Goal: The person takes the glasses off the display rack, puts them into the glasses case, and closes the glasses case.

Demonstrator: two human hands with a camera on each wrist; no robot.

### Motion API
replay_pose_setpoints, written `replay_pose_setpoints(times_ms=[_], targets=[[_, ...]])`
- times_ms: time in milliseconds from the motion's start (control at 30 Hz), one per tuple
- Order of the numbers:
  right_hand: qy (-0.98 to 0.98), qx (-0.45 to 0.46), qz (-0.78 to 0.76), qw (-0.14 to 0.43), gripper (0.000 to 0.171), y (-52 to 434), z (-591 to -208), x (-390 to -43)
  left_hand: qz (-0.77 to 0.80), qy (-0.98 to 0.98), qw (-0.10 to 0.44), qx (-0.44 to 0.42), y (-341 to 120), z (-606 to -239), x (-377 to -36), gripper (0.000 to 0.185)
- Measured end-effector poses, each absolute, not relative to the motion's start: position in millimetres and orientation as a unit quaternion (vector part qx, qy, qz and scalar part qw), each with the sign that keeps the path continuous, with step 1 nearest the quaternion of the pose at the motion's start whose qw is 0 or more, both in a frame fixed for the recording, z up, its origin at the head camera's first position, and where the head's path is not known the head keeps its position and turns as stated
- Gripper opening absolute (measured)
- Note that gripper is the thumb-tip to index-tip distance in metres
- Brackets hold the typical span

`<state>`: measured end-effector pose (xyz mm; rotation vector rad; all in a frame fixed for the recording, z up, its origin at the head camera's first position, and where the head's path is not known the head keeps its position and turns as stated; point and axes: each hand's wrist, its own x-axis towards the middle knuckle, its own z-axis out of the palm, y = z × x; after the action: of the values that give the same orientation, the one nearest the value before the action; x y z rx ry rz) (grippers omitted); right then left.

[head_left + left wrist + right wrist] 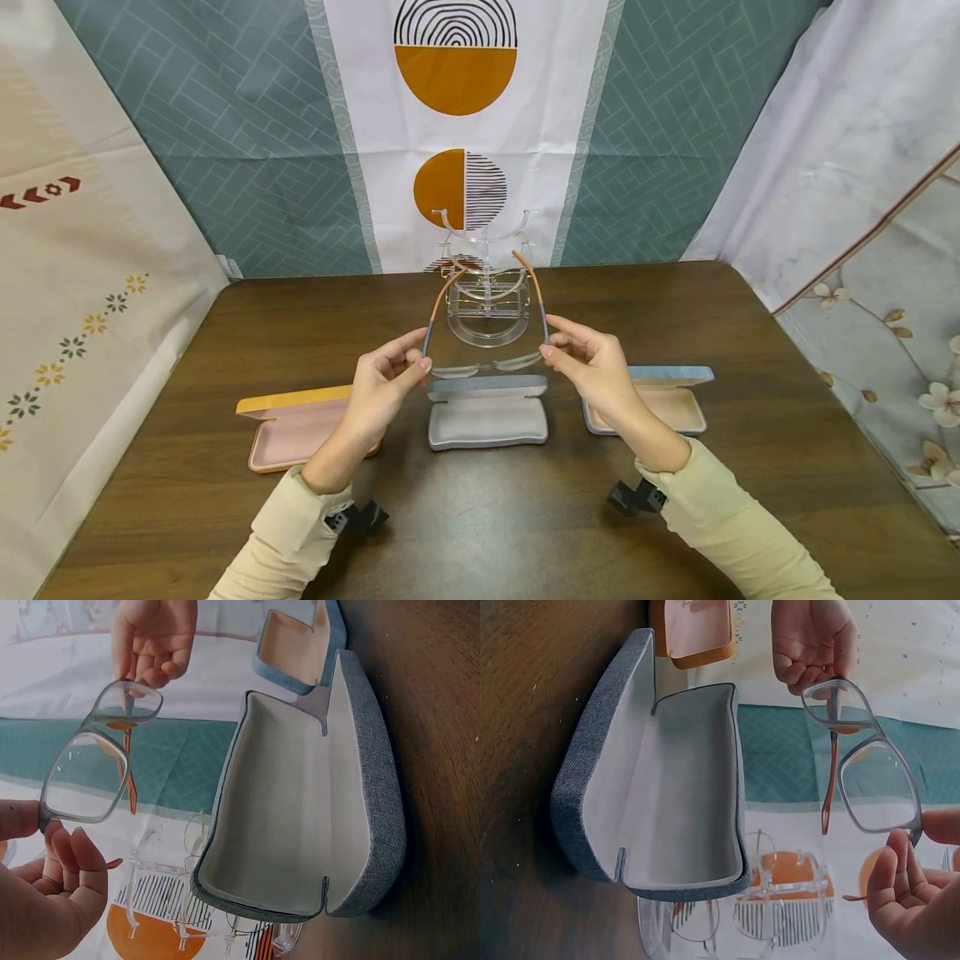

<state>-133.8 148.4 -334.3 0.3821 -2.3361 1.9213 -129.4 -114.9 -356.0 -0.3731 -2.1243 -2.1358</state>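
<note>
A pair of eyeglasses [517,362] with a grey frame and orange-tipped temples is held up above the table, temples unfolded and pointing away. My left hand [387,379] pinches it at the left hinge, and my right hand [588,367] pinches the right hinge. Both wrist views show thumb and fingertips on the frame's corners, with the lenses [84,776] between the hands. Just below the glasses stands an opened grey eyeglass case [488,419] with a pale lining; nothing lies in it.
An open yellow case [296,437] with pink lining lies left, and an open blue case [671,408] with beige lining lies right. Behind the glasses stands a clear display rack [487,333] bearing wire-framed glasses [695,921]. Patterned cloth [247,125] hangs around the wooden table [480,533].
</note>
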Motion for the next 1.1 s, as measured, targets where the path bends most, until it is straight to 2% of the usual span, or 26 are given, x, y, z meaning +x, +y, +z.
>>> replay_pose_setpoints(times_ms=[600, 1100], targets=[[-0.764, 0.118, 0.633, 0.044, 0.039, 149.0, -337.8, -135.3, -0.711, -0.692, 0.01, -0.123, -114.4, -353.9, -132.4, 0.037], [-0.762, 0.122, 0.635, 0.047, 0.038, 149.2, -339.3, -136.1, -0.703, -0.693, -0.021, -0.161, -114.4, -354.6, -137.2, 0.035]])
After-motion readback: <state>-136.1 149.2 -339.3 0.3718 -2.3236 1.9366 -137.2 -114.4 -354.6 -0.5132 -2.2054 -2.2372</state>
